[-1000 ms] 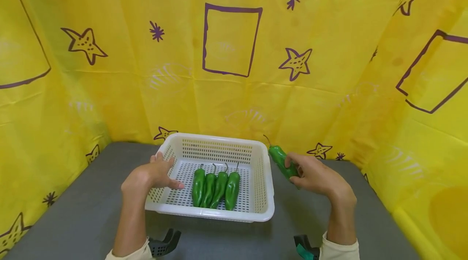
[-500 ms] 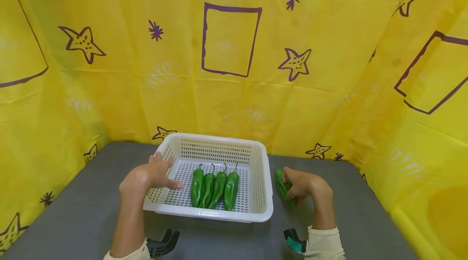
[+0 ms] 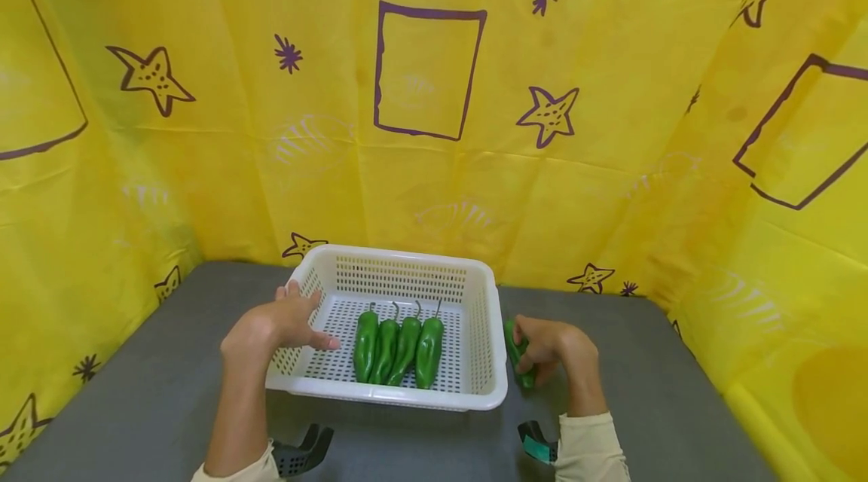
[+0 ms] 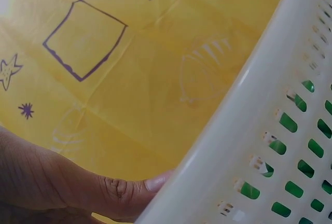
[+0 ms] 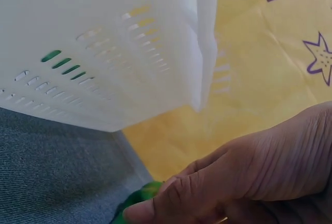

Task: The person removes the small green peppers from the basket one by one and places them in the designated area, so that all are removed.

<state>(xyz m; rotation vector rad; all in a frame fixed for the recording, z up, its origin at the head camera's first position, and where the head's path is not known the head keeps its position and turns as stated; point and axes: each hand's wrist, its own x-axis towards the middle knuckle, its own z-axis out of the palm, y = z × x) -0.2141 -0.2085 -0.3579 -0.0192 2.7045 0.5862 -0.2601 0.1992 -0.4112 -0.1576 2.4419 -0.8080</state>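
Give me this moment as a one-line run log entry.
left hand: touches left rim of white basket | right hand: grips green pepper, right of basket | in basket: four green peppers, side by side

Sleeves (image 3: 591,448): plain cream, worn on both sides
Left bracket (image 3: 302,458): black, pierced by small holes
Right bracket (image 3: 538,443): black, marked in teal

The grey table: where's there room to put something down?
Bare grey table lies left of the left arm and right of the right grip, both reaching the yellow cloth. It's crowded between that grip's green pepper and the white basket.
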